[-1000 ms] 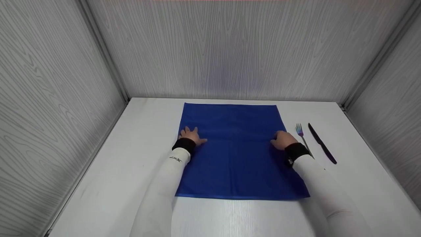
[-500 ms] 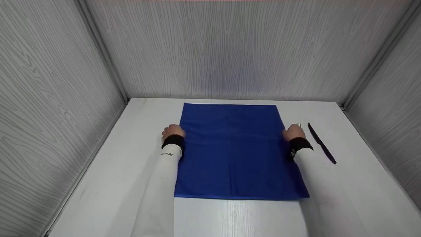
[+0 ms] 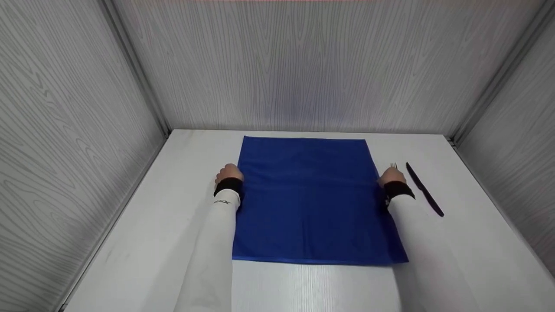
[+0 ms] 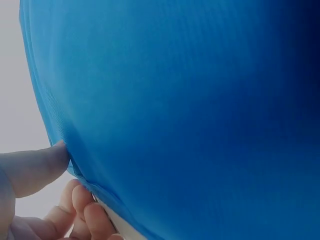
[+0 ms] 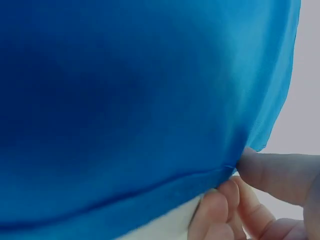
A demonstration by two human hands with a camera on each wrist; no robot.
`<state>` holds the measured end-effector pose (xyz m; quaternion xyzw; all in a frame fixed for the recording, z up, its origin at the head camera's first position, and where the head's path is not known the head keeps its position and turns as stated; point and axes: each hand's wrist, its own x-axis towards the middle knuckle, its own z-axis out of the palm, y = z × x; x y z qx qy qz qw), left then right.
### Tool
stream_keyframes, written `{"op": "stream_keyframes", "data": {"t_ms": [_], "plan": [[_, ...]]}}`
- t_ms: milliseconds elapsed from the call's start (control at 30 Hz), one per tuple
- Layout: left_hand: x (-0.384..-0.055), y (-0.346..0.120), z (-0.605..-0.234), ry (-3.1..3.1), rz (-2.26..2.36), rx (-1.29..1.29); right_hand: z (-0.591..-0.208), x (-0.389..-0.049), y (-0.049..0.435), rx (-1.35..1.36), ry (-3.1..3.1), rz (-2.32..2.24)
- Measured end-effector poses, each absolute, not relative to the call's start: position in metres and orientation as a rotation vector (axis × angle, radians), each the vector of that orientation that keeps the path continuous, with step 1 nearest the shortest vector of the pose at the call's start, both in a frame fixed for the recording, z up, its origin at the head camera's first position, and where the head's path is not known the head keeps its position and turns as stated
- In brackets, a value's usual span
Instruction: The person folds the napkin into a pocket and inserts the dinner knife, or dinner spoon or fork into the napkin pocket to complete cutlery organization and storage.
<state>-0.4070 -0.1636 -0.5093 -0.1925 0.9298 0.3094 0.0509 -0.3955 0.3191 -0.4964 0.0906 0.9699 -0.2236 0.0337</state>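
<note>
A square blue cloth (image 3: 303, 199) lies spread on the white table, with faint crease lines across its middle. At its left edge, my left hand (image 3: 229, 172) pinches the hem; in the left wrist view the thumb (image 4: 37, 167) presses the cloth (image 4: 150, 100) from above, with curled fingers (image 4: 92, 212) below. My right hand (image 3: 391, 176) does the same at the right edge. The right wrist view has its thumb (image 5: 275, 172) over the hem of the cloth (image 5: 150, 110) and the fingers (image 5: 215, 212) underneath.
A fork (image 3: 393, 165) is mostly hidden behind my right hand, with only its tines showing. Right of it a dark knife (image 3: 425, 189) lies at a slant on the white table (image 3: 151, 225). Grey wood-grain panels (image 3: 299, 65) enclose the table at the back and sides.
The left hand, spread flat on the cloth a second ago, has moved left to its edge and now pinches it. The right hand has moved right to the opposite edge, covering most of the fork.
</note>
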Motion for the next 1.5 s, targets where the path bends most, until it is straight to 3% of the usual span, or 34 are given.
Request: {"op": "stream_keyframes", "data": {"t_ms": [167, 400, 600, 900, 1200, 1500], "plan": [[-0.416, -0.167, -0.514, 2.804, 0.924, -0.592, -0.497, -0.398, 0.319, 0.274, 3.004, -0.666], [-0.392, -0.161, -0.502, 2.883, 0.932, -0.543, -0.500, -0.402, 0.318, 0.289, 2.978, -0.672], [-0.396, -0.161, -0.500, 2.864, 0.913, -0.525, -0.498, -0.405, 0.326, 0.225, 2.975, -0.746], [-0.407, -0.173, -0.505, 2.744, 1.343, -0.476, -0.503, -0.406, 0.345, 0.176, 2.599, -1.506], [-0.409, -0.181, -0.509, 2.742, 1.635, -0.506, -0.503, -0.405, 0.341, 0.325, 2.462, -1.754], [-0.402, -0.186, -0.489, 2.763, 1.906, -0.493, -0.483, -0.394, 0.341, 0.423, 2.363, -2.073]]}}
